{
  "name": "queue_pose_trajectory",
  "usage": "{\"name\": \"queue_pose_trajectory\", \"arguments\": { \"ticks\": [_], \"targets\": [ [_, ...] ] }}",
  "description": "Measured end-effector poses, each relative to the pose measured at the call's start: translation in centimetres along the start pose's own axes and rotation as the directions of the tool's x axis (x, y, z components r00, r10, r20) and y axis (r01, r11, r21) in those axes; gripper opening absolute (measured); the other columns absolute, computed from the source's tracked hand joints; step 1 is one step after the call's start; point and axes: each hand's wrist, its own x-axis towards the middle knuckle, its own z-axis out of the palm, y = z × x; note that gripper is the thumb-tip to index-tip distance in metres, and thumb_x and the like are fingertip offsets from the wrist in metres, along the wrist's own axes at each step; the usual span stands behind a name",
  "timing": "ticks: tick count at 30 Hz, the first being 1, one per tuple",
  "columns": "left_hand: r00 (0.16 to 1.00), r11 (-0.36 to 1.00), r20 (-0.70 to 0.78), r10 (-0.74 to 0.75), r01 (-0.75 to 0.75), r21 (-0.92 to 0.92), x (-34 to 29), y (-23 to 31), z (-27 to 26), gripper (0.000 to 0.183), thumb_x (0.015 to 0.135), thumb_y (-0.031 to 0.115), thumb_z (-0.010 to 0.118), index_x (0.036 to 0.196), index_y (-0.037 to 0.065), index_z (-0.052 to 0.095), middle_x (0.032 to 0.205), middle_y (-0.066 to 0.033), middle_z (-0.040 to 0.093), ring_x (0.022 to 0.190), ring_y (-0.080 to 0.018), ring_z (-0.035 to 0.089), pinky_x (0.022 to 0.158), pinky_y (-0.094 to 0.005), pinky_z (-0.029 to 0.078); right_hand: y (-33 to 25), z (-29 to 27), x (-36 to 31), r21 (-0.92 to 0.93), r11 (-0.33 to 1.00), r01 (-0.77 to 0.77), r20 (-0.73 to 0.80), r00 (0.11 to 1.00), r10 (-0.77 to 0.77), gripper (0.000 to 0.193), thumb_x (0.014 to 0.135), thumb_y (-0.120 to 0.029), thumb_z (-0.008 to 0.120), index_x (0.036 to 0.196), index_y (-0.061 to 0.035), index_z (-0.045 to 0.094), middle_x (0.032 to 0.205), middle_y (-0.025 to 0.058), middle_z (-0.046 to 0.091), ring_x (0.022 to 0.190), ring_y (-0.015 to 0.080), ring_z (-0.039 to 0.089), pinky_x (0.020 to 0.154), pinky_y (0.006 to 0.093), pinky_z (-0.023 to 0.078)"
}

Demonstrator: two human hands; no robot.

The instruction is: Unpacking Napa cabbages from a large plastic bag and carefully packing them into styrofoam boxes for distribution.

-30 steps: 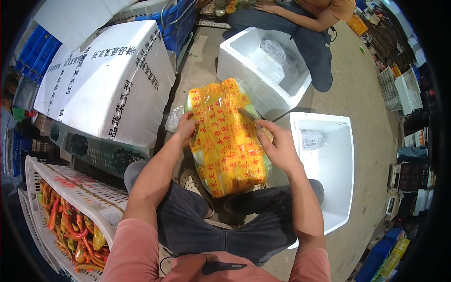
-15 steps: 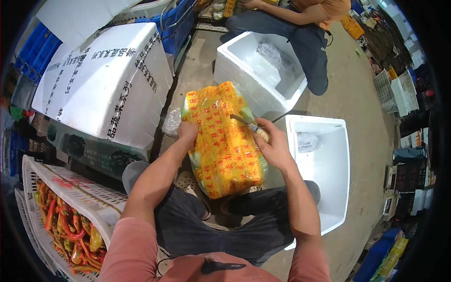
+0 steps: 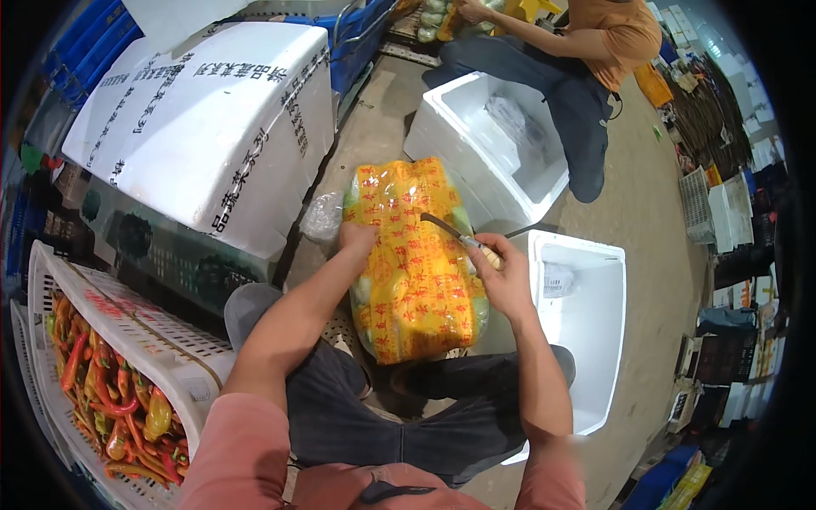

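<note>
At the far left of my view sits a white slatted crate (image 3: pixel 127 327) with red, orange and yellow peppers (image 3: pixel 110 399) in it. Just beyond it, farther off, is a big closed white foam box (image 3: pixel 204 127) with dark lettering on its lid and side. My left hand (image 3: pixel 357 240) lies on the left edge of the yellow printed bag (image 3: pixel 416 263), fingers curled against the clear wrap, pressing it rather than gripping around it. The bag stands in the middle, between my knees, packed with pale green produce and leaning away from me. My right hand (image 3: pixel 501 276) is clenched around the handle of a small knife (image 3: pixel 450 234), whose dark curved blade lies across the bag's upper right face. To the right, near me, stands an open white foam box (image 3: pixel 595 340) with a small clear packet inside. Farther off is another open foam box (image 3: pixel 501 136), and beyond it sits a person in an orange shirt (image 3: pixel 625 38).
</note>
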Motion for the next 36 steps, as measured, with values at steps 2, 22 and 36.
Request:
{"name": "queue_pose_trajectory", "arguments": {
  "ticks": [2,22,36],
  "targets": [
    [0.999,0.999,-0.037,0.027,-0.026,0.033,1.9,-1.2,-1.3,0.009,0.082,0.001,0.072,0.083,-0.001,0.063,0.079,-0.0116,0.067,0.066,-0.0220,0.065,0.058,-0.0386,0.054,-0.2,0.7,0.1,0.026,0.999,0.047,-0.031,0.998,-0.046,0.029,0.094,-0.019,0.071,0.113,0.0013,0.065,0.091,0.0035,0.066,0.075,0.0077,0.057,0.065,0.0235,0.049],
    [0.981,0.992,0.189,0.041,-0.016,-0.129,5.7,-1.6,-3.6,0.035,0.084,0.001,0.066,0.117,-0.004,0.059,0.096,-0.0135,0.068,0.079,-0.0269,0.070,0.066,-0.0439,0.059,-2.1,4.8,2.1,0.214,0.953,0.213,-0.146,0.972,-0.184,0.032,0.079,-0.016,0.083,0.105,-0.0017,0.071,0.092,0.0079,0.072,0.084,0.0139,0.066,0.078,0.0305,0.054],
    [0.952,0.968,0.306,-0.021,0.096,-0.232,3.0,0.0,-3.8,0.037,0.092,0.003,0.059,0.127,-0.007,0.055,0.113,-0.0157,0.066,0.094,-0.0323,0.069,0.083,-0.0468,0.058,-1.2,4.1,1.4,0.224,0.919,0.323,-0.330,0.913,-0.240,0.022,0.083,-0.019,0.078,0.089,-0.0026,0.064,0.074,0.0059,0.063,0.068,0.0121,0.058,0.065,0.0299,0.049]
  ]
}}
